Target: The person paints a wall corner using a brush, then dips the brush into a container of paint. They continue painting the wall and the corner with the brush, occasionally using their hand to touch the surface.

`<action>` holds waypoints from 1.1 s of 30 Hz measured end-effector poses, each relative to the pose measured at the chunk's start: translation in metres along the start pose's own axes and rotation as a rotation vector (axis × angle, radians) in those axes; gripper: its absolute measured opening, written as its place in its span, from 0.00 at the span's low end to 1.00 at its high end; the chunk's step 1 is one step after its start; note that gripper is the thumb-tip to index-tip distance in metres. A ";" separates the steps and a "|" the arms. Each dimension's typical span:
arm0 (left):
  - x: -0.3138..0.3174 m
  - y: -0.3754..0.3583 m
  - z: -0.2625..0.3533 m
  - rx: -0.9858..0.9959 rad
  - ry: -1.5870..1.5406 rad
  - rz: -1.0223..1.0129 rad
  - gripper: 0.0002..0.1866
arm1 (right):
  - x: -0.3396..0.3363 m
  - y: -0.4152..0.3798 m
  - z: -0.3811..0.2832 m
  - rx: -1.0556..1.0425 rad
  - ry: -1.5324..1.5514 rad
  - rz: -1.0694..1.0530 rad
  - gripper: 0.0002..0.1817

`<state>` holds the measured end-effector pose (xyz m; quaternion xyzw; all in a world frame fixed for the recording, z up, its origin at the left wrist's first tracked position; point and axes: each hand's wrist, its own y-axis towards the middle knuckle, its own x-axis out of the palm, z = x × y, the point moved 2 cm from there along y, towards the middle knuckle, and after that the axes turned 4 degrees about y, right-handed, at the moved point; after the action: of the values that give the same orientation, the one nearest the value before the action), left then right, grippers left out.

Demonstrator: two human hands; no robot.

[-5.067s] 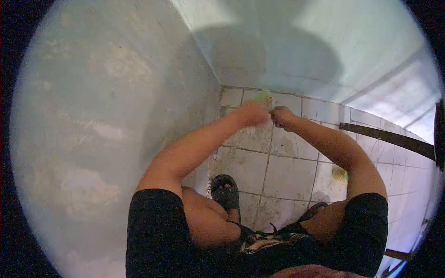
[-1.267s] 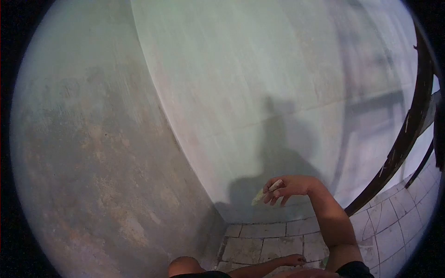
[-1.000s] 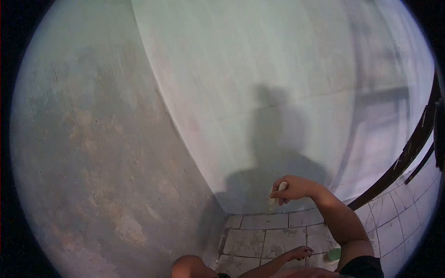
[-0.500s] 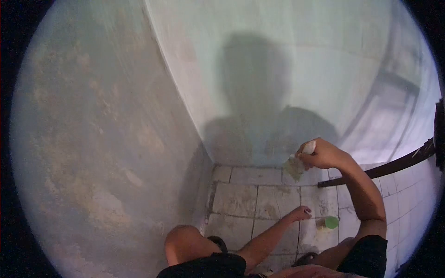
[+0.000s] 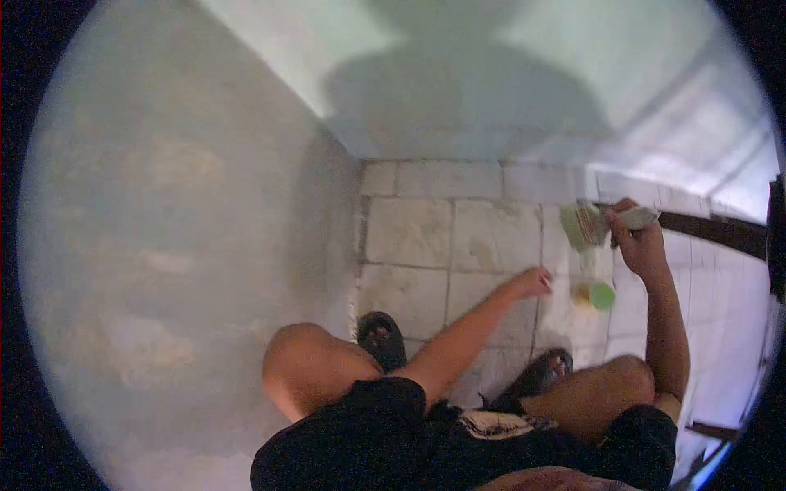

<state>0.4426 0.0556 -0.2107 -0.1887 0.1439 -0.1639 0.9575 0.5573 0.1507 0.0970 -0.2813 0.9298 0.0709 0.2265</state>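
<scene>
My right hand is closed around the handle of a wide paintbrush. Pale green paint coats its bristles, which point left above the tiled floor. Below the brush stands a small cup, its round top showing light green paint. My left hand hovers just left of the cup, apart from it, with its fingers curled in and nothing visible in them.
A patchy, worn wall rises close on my left. Ahead is a pale green wall bearing my shadow. A dark bar juts in from the right. My sandalled feet rest on white floor tiles.
My view has tilted down, so the floor and my legs show more. The brush has moved from in front of the far wall to the right, above the cup, still in my right hand.
</scene>
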 end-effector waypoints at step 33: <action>0.077 0.049 0.082 0.415 0.285 -0.054 0.45 | -0.039 -0.133 0.185 0.438 -0.079 0.283 0.06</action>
<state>0.5530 0.0960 -0.1741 0.0331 0.2357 -0.2403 0.9411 0.7305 0.1068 -0.0496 -0.0900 0.9436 -0.0900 0.3058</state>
